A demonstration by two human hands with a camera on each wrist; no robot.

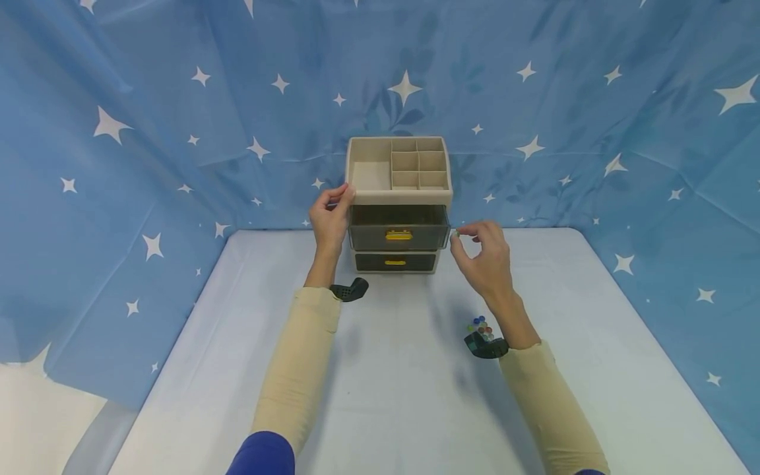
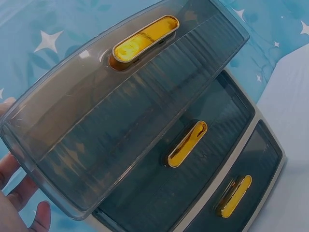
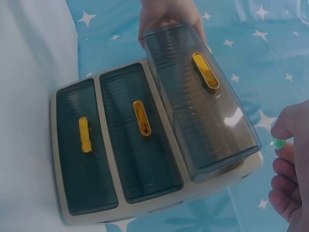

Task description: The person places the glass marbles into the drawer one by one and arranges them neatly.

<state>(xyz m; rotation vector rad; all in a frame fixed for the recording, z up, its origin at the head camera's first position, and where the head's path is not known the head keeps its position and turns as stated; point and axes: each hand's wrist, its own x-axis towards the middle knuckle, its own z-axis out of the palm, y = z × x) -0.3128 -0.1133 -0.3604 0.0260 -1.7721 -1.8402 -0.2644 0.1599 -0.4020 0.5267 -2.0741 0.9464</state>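
no readable text, no labels, no brands, no numbers, no signs

Drawer unit (image 1: 400,198): stands midway along far side of worktop (image 1: 392,376), before curtain (image 1: 315,125). Top tray (image 1: 391,165): has large compartment (image 1: 371,175) on left, six small compartments (image 1: 405,161) on right. Top drawer (image 1: 368,239): juts forward, above middle drawer (image 3: 154,169) and bottom drawer (image 1: 368,263). Left grip (image 1: 331,221): at unit's upper front-left corner. Right grip (image 1: 483,254): just right of top drawer, single marble (image 3: 278,143) between thumb and finger. Marble cluster (image 1: 481,327): on worktop, nearer than unit and to its right.
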